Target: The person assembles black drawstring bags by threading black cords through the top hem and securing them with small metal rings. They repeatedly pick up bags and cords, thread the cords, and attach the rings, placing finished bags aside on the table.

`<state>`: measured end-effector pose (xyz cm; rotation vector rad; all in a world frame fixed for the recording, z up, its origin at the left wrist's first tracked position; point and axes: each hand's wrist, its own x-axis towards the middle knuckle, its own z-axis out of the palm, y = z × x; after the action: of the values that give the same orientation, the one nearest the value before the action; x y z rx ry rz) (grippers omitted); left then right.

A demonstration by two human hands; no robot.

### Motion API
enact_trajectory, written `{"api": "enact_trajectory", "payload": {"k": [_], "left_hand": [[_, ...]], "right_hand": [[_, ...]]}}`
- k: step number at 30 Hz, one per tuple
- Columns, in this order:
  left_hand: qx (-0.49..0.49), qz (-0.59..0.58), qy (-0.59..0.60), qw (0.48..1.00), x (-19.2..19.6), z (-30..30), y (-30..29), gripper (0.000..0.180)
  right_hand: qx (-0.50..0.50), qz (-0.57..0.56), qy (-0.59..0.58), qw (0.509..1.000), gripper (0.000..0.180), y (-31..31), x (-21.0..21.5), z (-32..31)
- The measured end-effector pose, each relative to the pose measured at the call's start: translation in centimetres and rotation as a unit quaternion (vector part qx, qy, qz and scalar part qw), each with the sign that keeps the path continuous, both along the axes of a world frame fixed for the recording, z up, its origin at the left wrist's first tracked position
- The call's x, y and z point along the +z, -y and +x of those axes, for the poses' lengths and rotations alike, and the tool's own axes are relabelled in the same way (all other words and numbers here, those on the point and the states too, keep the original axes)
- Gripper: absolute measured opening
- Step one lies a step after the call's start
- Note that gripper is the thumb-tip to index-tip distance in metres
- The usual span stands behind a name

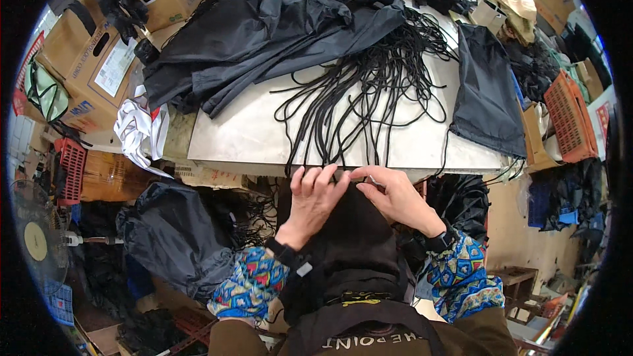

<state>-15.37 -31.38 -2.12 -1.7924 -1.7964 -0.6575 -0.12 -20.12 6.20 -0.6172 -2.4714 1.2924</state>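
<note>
So the loose bunch of thin black cords (pixel 369 59) spills out by the dark fabric and runs down to the near edge of the bench (pixel 231 133), with the ends right by both hands. The left hand (pixel 315 191) has its fingers curled and bunched at the edge; the right hand (pixel 390 196) has thumb and index brought near each other. Can't tell what, if anything, either is pinching, since it's tiny and half hidden.

To do this bit well, I'd say the person should single out one end, steady it with the left fingers and let the right do the fiddly work. Those loops cross a lot, so a hard tug could probably drag neighbours along.

Counts: two hands, one bunch of cords (way too tangled to number), one heap of shiny black fabric (pixel 264 33) behind it, layers uncountable. One flat black fabric drawstring pouch (pixel 488 86) on the right, one clump of white fabric straps (pixel 140 128) at left, and two obvious orange-red plastic crates (pixel 570 115), one per side.
</note>
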Motion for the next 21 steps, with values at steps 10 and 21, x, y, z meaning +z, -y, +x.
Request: {"api": "enact_trajectory", "payload": {"k": [10, 21], "left_hand": [[-0.420, -0.106, 0.506, 0.746, 13.3, -1.7, 3.4, 0.006], [-0.066, -0.099, 0.848, 0.516, 11.8, 0.4, 5.5, 0.012]], "right_hand": [[0.066, 0.037, -0.062, 0.995, 0.055, -0.5, -1.8, -0.5], [-0.065, -0.566, -0.342, 0.747, 0.033, 3.0, -3.2, 0.7]]}}
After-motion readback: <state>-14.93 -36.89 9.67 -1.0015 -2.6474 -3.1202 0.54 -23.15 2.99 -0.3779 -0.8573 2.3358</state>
